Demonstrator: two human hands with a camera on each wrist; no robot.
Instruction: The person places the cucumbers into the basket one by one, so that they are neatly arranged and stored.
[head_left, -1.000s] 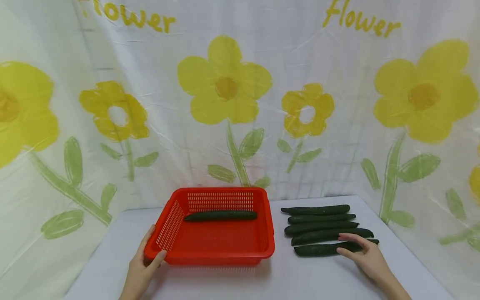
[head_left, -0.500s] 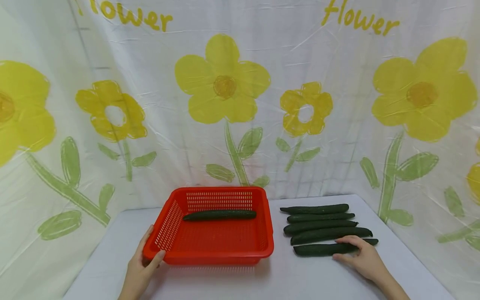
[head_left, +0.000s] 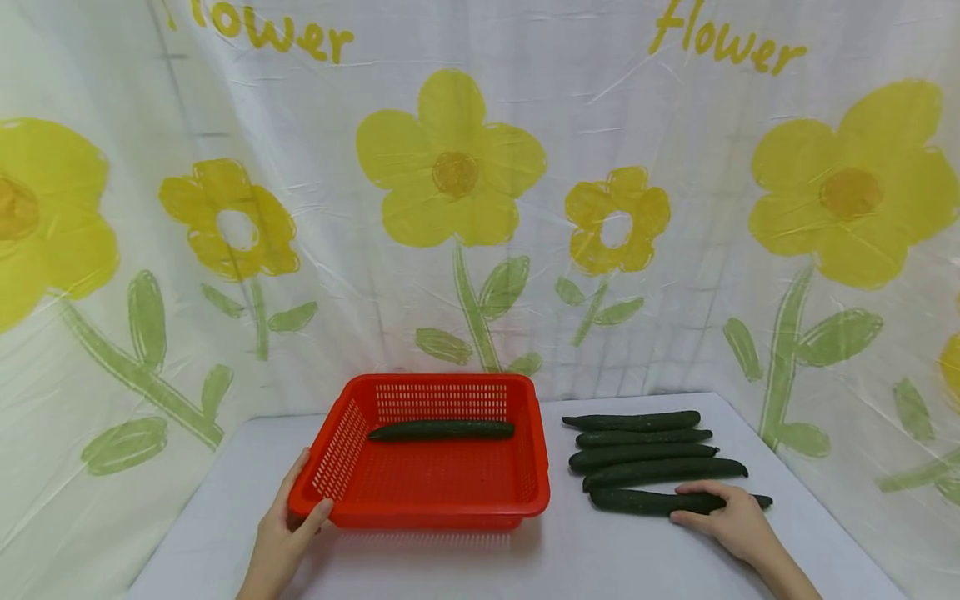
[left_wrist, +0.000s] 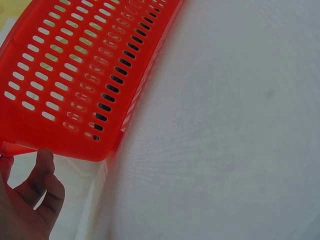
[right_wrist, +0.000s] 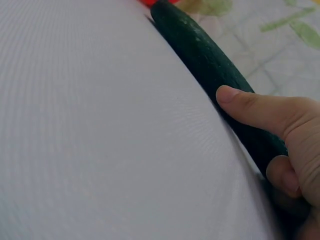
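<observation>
My right hand grips the nearest cucumber around its right half, the thumb along its near side. In the right wrist view this dark green cucumber stretches away from the thumb, close over the white cloth. My left hand holds the near left corner of a red plastic basket, thumb in front and fingers along the left side. The left wrist view shows the fingers at the rim of the slotted basket wall. Inside the basket one cucumber lies along the back.
Several more cucumbers lie side by side behind the gripped one, to the right of the basket. A white cloth covers the table. Behind it hangs a white curtain printed with yellow flowers.
My right hand has closed around the nearest cucumber, which has shifted slightly right and away from the row. The left hand and the basket have stayed in place.
</observation>
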